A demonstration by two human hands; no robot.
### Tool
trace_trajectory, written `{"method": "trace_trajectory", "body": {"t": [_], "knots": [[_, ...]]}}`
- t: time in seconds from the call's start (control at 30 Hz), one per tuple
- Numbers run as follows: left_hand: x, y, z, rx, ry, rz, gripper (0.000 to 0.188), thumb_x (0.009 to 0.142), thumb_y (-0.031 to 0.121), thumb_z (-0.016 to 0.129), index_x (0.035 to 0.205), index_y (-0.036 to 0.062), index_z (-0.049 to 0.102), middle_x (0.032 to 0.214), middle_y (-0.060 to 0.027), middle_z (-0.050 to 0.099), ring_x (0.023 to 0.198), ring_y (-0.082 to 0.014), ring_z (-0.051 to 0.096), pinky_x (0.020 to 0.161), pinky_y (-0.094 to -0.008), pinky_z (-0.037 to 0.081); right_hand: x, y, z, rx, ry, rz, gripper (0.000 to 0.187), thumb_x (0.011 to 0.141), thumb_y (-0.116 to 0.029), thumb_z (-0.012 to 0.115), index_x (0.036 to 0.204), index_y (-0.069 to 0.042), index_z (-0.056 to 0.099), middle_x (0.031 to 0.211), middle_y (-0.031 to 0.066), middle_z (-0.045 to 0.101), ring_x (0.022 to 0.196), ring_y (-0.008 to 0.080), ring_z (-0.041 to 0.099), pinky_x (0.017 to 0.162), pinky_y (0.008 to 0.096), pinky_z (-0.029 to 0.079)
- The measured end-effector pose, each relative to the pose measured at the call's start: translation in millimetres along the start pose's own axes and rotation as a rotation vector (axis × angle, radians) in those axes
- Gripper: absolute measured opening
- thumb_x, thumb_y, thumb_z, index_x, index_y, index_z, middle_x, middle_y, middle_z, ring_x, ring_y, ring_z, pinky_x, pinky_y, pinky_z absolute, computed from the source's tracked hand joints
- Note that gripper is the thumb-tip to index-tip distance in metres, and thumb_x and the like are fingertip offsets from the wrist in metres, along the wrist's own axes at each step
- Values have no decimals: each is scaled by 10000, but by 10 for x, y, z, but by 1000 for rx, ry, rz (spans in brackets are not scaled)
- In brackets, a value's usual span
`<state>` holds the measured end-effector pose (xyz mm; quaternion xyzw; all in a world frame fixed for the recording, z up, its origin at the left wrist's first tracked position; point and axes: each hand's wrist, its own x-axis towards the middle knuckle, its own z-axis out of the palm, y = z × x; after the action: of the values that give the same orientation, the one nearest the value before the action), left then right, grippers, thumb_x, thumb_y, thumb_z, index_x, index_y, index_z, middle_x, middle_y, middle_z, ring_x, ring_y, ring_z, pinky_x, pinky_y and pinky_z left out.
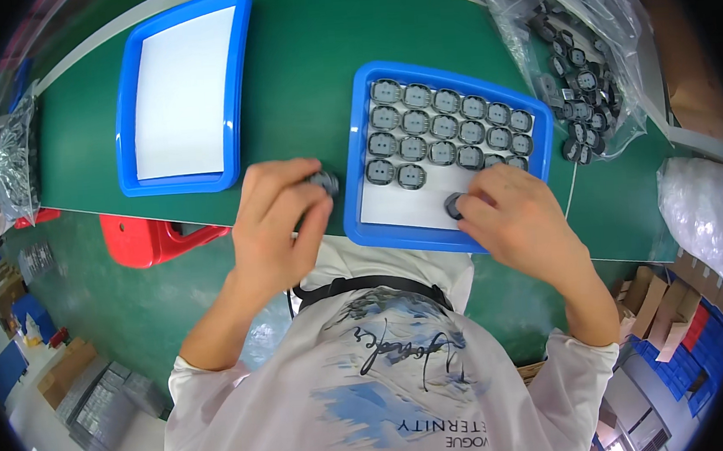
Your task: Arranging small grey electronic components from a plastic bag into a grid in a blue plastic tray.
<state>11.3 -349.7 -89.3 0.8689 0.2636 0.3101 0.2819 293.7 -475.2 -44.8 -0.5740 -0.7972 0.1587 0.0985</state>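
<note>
Grey round parts sit pinched in left hand (pixel 273 223) and right hand (pixel 516 219).

- Factory assembly/packing workstation, not a home.
- Long green work table (pixel 307 53) with blue trays (pixel 235 92), one filled with rows of identical small grey parts (pixel 447 127).
- Clear plastic bag (pixel 576 60) of more such parts.
- Cardboard boxes (pixel 660 305) and stacked crates on floor.

A long green table (pixel 300 70) has a pale edge. Under it is a green floor (pixel 145 303). A red plastic stool (pixel 149 239) stands by the table. Brown cardboard boxes (pixel 647 293) and blue plastic crates (pixel 682 366) sit on the floor.
</note>
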Motion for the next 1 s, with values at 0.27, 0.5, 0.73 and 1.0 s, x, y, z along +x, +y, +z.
{"method": "trace_trajectory", "body": {"t": [0.27, 0.5, 0.73, 1.0], "knots": [[200, 294, 153, 15, -250, 92, 192, 680, 40, 812, 837, 34, 703, 1407, -197, 558, 1281, -433, 489, 1024, -504, 431, 233, -114, 212, 149, 44, -106, 216, 744, -148, 808, 851, -71, 637, 809, 50, 559, 737, 253, 611, 604, 387, 508], [364, 308, 97, 104, -365, 85, 127, 712, 57, 778, 780, 4, 684, 1466, -238, 473, 1376, -486, 382, 1048, -604, 362, 334, -152, 286, 137, 136, -119, 183, 744, -130, 768, 839, -60, 628, 773, 56, 521, 710, 249, 590, 584, 391, 495], [395, 297, 136, 123, -345, 109, 143, 706, 63, 784, 788, 5, 683, 1474, -234, 474, 1381, -481, 385, 1055, -603, 357, 379, -120, 254, 55, 196, -184, 133, 718, -135, 686, 808, -56, 629, 757, 53, 486, 690, 232, 565, 591, 371, 484], [682, 389, 19, -21, -286, 106, 250, 716, 39, 806, 944, 50, 705, 1203, -157, 662, 1158, -386, 594, 944, -479, 509, 47, 61, 2, 197, 291, 19, 166, 798, -70, 779, 942, -41, 703, 881, 65, 631, 741, 228, 620, 607, 341, 492]]}}
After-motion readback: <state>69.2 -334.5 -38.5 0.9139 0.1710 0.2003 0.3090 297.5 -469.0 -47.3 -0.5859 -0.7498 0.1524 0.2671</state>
